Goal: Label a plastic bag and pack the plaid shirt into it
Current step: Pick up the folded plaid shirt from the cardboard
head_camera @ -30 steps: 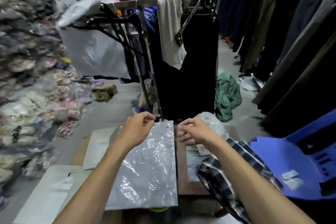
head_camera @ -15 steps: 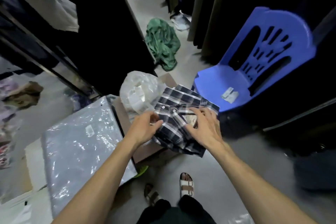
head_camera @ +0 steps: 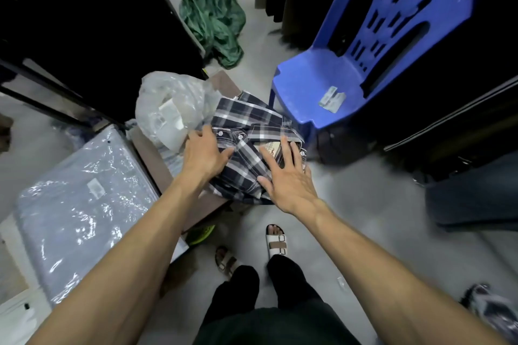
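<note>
A folded dark plaid shirt [head_camera: 246,126] with a brown tag at its collar lies on the right end of a low brown board [head_camera: 157,165]. My left hand [head_camera: 203,152] grips the shirt's left edge. On the shirt's right side rests my right hand [head_camera: 286,176], fingers spread flat. The flat clear plastic bag [head_camera: 84,210] with a small white label lies to the left, apart from both hands.
A crumpled clear bag [head_camera: 171,109] of white labels sits just behind the shirt. A blue plastic chair [head_camera: 350,73] stands at the right, a green garment [head_camera: 210,14] lies on the floor behind, dark hanging clothes surround. My sandalled feet [head_camera: 276,241] are below.
The view swung down and right from the flat bag to the shirt. Both hands left the bag and came onto the plaid shirt, then spread further over it.
</note>
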